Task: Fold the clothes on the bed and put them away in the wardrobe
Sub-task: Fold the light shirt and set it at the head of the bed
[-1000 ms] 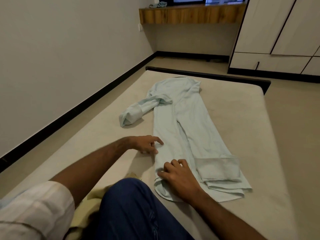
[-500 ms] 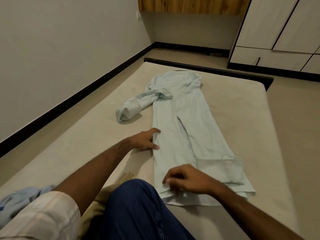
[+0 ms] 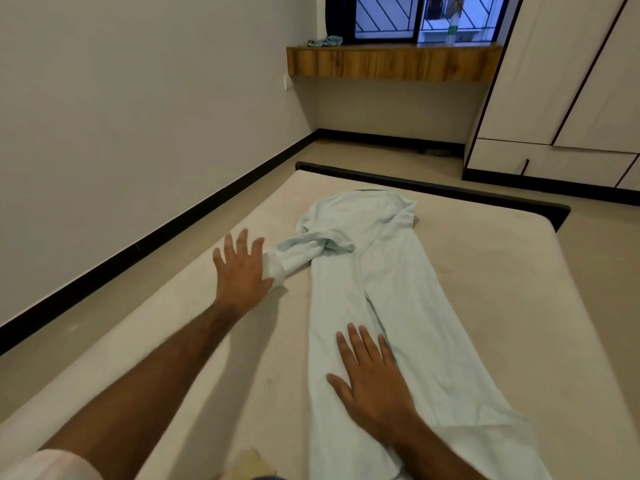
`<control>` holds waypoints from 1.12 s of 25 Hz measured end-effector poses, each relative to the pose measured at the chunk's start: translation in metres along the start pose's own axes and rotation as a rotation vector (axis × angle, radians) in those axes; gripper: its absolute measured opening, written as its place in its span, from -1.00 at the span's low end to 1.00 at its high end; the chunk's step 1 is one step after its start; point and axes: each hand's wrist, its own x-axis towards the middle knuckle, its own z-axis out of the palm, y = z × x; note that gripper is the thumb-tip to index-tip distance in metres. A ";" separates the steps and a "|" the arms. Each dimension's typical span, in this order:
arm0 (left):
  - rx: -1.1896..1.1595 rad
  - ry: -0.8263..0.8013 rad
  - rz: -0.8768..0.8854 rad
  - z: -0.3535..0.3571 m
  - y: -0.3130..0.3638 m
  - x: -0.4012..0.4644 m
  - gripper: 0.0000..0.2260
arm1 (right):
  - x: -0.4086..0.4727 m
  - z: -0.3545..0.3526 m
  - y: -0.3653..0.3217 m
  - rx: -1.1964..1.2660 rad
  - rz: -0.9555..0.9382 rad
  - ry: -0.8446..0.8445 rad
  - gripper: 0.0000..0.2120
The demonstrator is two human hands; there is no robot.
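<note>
Beige mattress (image 3: 519, 271) is seen filling the lower view, with a wardrobe (image 3: 571, 98) standing beyond its far right corner. A pale shirt (image 3: 381, 289) is laid lengthwise on the bed, its long axis running away from the person toward the foot rail. One sleeve (image 3: 298, 252) is angled out from the shoulder toward the left, and its cuff lies just right of the left hand (image 3: 240, 271). That hand is extended forward, palm down, fingers spread and straight, touching the cuff without gripping it. The right hand (image 3: 370, 379) is pressed flat on the near body panel, fingers straight. The left hand is judged nearer for folding the sleeve inward.
</note>
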 end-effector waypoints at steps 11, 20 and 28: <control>-1.126 -0.558 -0.146 -0.044 0.015 -0.008 -0.70 | 0.016 -0.027 0.005 0.337 0.092 -0.064 -0.33; -1.132 -0.626 -0.437 -0.057 0.098 -0.056 -0.56 | 0.000 -0.150 0.004 2.159 0.523 -0.187 -0.64; -1.578 -0.518 -0.647 -0.029 0.108 -0.082 -0.34 | -0.045 -0.093 0.016 1.773 0.596 -0.357 -0.39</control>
